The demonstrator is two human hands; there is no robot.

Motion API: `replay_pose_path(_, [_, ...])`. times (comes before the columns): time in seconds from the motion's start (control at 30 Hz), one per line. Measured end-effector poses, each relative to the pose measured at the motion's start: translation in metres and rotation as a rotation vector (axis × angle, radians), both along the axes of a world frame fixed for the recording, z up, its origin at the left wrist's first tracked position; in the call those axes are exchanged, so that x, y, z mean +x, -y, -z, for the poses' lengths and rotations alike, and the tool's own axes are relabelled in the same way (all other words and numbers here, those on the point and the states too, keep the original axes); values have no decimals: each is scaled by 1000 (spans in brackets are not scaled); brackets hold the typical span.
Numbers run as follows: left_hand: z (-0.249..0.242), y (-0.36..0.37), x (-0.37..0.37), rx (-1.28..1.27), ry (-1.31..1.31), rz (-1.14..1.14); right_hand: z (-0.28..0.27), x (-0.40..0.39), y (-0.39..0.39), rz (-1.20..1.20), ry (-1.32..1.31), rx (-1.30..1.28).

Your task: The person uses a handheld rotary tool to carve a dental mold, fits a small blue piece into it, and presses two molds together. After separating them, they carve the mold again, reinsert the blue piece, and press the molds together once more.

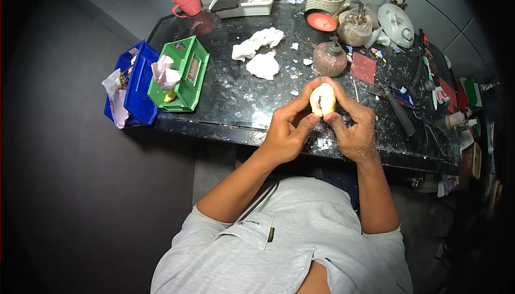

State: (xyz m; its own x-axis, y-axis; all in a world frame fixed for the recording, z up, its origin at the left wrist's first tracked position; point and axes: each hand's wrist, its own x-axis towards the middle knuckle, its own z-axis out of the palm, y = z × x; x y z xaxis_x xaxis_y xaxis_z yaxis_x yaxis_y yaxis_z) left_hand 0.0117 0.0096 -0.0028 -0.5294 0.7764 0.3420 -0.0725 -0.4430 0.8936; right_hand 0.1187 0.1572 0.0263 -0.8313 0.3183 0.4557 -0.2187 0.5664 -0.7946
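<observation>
A pale yellow plaster dental cast point(329, 100) is held up above the front of the black worktop, with a dark, pinkish gap down its middle. My left hand point(288, 133) grips its left side, thumb at the bottom and fingers curled over the top. On the other side, my right hand point(355, 130) closes around it in the same way. White dust speckles my right hand and wrist. Just beyond the fingertips stands a round, dusty glass burner bottle point(329, 60). Beside that lies a flat reddish square point(363, 69).
Blue point(140, 101) and green point(192, 93) bins sit at the left edge. Crumpled white tissue point(263, 65) lies mid-table. Behind are a pink mug point(188, 2), a white tray point(260, 7) and a red-filled dish point(321, 21). A dark-handled tool point(400, 114) lies right, among scattered debris.
</observation>
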Motion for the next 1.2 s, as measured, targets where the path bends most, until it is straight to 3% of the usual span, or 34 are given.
replay_pose_path(0.37, [-4, 1, 1, -31, -4, 1, 2, -1, -4, 13, -50, 126])
replay_pose_path(0.77, [1, 1, -1, -69, -126, -64, 1, -1, -1, 23, 34, -8])
replay_pose_path(1.2, [1, 1, 0, -81, -39, -52, 4, 0, -3, 15, -10, 18])
